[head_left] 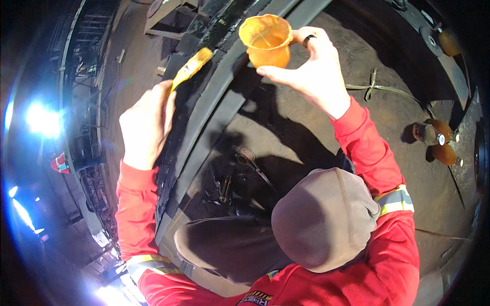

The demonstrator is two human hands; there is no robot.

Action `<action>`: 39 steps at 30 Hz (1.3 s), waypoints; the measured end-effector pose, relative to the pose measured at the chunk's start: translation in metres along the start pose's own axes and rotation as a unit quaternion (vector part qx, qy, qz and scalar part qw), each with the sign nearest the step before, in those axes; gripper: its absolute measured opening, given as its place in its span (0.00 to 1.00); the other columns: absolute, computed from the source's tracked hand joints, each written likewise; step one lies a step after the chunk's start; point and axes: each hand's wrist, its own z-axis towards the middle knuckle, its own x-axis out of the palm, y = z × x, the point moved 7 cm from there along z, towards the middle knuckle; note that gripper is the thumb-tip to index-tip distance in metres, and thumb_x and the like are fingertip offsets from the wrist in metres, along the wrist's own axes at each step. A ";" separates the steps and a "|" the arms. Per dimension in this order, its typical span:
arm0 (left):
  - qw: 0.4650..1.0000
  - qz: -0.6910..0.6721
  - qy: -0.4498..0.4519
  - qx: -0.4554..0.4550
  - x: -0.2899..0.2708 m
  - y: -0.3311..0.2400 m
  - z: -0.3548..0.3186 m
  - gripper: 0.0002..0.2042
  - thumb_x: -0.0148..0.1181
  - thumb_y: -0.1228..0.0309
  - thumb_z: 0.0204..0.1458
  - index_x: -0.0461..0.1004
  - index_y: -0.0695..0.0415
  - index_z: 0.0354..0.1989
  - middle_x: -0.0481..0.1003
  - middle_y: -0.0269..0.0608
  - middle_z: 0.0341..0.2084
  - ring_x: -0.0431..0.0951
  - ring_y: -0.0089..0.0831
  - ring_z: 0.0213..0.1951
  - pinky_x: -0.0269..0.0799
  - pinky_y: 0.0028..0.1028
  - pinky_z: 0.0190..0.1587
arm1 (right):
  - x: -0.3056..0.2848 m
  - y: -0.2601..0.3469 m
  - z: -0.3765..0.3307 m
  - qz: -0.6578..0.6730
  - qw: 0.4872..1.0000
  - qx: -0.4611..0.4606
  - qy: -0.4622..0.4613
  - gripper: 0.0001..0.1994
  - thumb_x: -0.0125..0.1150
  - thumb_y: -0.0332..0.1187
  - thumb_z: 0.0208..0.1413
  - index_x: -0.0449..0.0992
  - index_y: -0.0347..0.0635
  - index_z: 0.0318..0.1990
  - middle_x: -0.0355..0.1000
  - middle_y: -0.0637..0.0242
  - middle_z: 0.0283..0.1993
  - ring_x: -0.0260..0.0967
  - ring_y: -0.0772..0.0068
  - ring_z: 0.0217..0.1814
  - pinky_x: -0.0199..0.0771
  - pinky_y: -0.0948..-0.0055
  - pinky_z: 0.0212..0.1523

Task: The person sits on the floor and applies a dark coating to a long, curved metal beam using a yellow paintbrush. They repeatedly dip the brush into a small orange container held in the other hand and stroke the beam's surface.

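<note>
My left hand (pixel 145 122) grips a yellow-handled paintbrush (pixel 189 70), its bristles pointing up and to the right over a long dark beam (pixel 206 115). A wet-looking shine shows on part of the black surface (pixel 229 25) along the beam's far side. In my right hand (pixel 319 71) is an orange cup (pixel 266 40) with an uneven rim, pinched at its side between thumb and fingers. The cup is tipped so its inside shows, with a thin streak in it. Brush and cup are apart.
Scissors (pixel 256 167) and small dark items lie on the floor between the beam and my knees. To the right stand orange-brown bottles (pixel 443 153) and a knotted strap (pixel 371 85). Bright light glares at the left, near a person in red (pixel 60 163).
</note>
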 end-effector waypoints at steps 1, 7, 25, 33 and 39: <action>0.999 -0.029 0.005 -0.021 0.000 0.002 -0.003 0.07 0.62 0.68 0.58 0.76 0.53 0.43 0.78 0.42 0.25 0.79 0.38 0.24 0.73 0.34 0.27 | -0.001 -0.002 -0.001 -0.005 1.000 0.007 0.002 0.33 0.81 0.54 0.32 0.80 0.41 0.44 0.70 0.56 0.45 0.65 0.55 0.54 0.65 0.58 0.57; 0.995 -0.069 0.022 -0.074 0.029 0.019 0.000 0.06 0.61 0.68 0.60 0.77 0.54 0.42 0.76 0.45 0.19 0.78 0.40 0.19 0.70 0.35 0.24 | 0.001 -0.004 0.001 -0.006 1.000 0.018 0.020 0.34 0.81 0.54 0.32 0.80 0.41 0.45 0.69 0.57 0.46 0.64 0.56 0.55 0.65 0.59 0.57; 0.993 -0.057 -0.030 -0.098 0.021 0.022 -0.010 0.05 0.63 0.65 0.58 0.78 0.51 0.35 0.76 0.45 0.18 0.78 0.41 0.19 0.70 0.35 0.23 | -0.005 0.001 0.002 -0.005 1.000 -0.009 -0.007 0.32 0.81 0.52 0.30 0.81 0.40 0.42 0.74 0.55 0.38 0.69 0.55 0.51 0.69 0.61 0.54; 0.994 -0.071 -0.015 -0.086 -0.008 0.031 0.014 0.05 0.64 0.66 0.58 0.79 0.53 0.34 0.77 0.44 0.20 0.78 0.40 0.19 0.69 0.33 0.24 | -0.004 -0.003 0.002 0.009 1.000 0.010 0.001 0.33 0.82 0.51 0.31 0.80 0.39 0.43 0.72 0.55 0.45 0.67 0.56 0.55 0.66 0.59 0.57; 0.996 -0.009 0.018 -0.093 0.008 0.014 0.024 0.07 0.61 0.65 0.60 0.78 0.54 0.36 0.80 0.46 0.25 0.82 0.46 0.27 0.73 0.36 0.28 | -0.009 0.008 0.006 -0.062 0.998 -0.006 0.007 0.33 0.86 0.44 0.30 0.78 0.35 0.43 0.73 0.61 0.44 0.71 0.66 0.50 0.71 0.67 0.55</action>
